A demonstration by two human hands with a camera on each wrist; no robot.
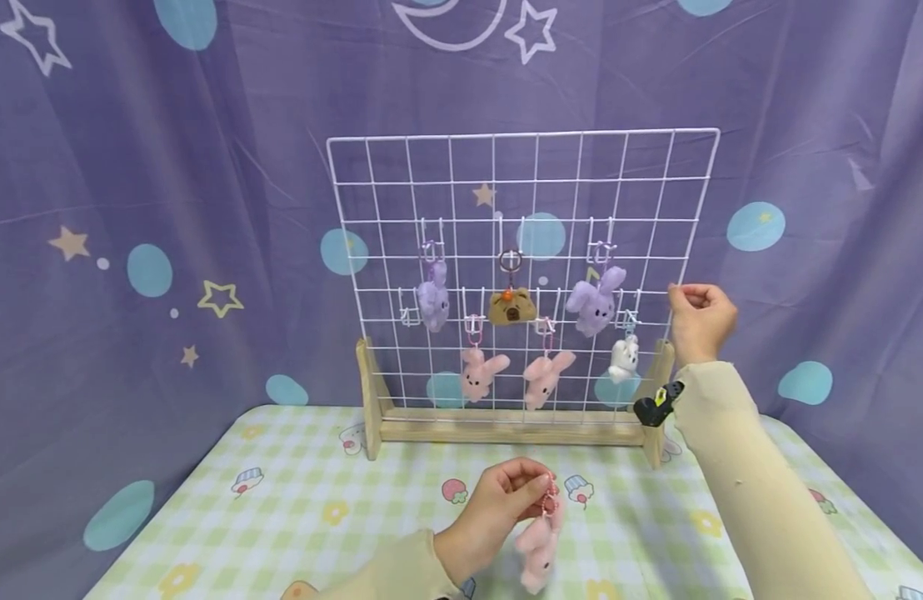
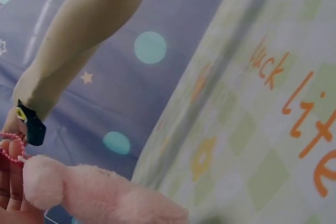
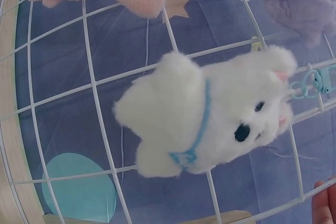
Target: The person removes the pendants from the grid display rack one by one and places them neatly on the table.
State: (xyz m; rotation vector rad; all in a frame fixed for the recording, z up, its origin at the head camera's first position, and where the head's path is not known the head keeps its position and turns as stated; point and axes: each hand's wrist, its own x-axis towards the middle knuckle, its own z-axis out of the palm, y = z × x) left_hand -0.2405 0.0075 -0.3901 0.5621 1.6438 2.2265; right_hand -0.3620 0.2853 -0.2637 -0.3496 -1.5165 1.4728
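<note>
My left hand (image 1: 487, 510) pinches the pink bead chain (image 1: 551, 502) of a pink plush bunny keychain (image 1: 537, 557), which hangs below the fingers over the table. In the left wrist view the bunny's fluffy body (image 2: 110, 195) lies across the bottom. At the right edge of a white wire grid rack (image 1: 521, 134), my right hand (image 1: 703, 323) pinches the outer wire between thumb and fingers. Nearest to that hand hangs a white plush dog keychain (image 3: 231, 114) with a blue neck cord. Only the right fingertips (image 3: 323, 208) show in the right wrist view.
On the rack's hooks hang two purple bunnies (image 1: 433, 300) (image 1: 595, 304), a brown bear-like head (image 1: 512, 307) and two pink bunnies (image 1: 478, 377) (image 1: 544, 382). One hook (image 1: 409, 317) at left holds nothing. A wooden base (image 1: 506, 430) supports the grid on a checked tablecloth (image 1: 281, 517).
</note>
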